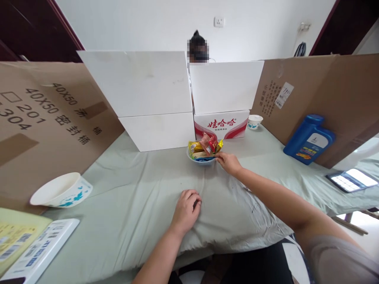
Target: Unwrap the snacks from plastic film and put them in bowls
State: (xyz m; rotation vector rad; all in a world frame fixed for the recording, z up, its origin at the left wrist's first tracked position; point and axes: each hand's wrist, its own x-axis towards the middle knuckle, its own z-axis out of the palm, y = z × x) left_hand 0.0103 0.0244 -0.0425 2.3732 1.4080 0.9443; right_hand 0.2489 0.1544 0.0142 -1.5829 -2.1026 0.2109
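A clear, shallow plastic bowl (204,162) stands on the cloth in front of the white boxes. It holds packaged snacks: a red packet (210,143) on top, a yellow packet (195,147), a blue packet (204,159) and some pale thin sticks (203,154). At the bowl's right rim, my right hand (228,162) is closed in a pinch; the fingertips partly hide what they grip, which looks like the rim. My left hand (186,209) rests on the cloth nearer to me, fingers curled in, with nothing seen in it.
White boxes (156,130) and a red-and-white carton (222,125) form a wall behind the bowl. Cardboard sheets (296,98) flank both sides. A paper bowl (63,191) lies left, a smaller one (254,121) right. A blue jug (309,140) and phone (352,180) are right. Someone sits behind.
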